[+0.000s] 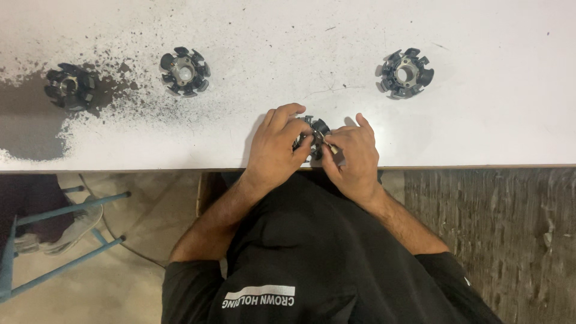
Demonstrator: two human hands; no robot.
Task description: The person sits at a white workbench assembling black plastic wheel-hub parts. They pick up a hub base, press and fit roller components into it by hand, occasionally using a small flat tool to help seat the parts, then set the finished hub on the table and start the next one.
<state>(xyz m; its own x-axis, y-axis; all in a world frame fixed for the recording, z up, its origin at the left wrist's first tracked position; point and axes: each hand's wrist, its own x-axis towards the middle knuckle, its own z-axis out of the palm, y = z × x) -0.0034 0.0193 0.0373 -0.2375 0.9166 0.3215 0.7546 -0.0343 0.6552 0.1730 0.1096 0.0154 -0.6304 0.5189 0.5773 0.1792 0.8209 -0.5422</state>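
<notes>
Both hands on a black toothed ring part [316, 131] at the counter's [480, 120] near edge

Left hand [277, 147] and right hand [354, 157] have their grip clamped on it; three similar parts lie farther back: far right [407, 73], centre-left [185, 72], far left [71, 86].

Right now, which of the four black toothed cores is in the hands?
The core at the table's near edge, gripped between left hand and right hand; the other three lie untouched farther back.
</notes>
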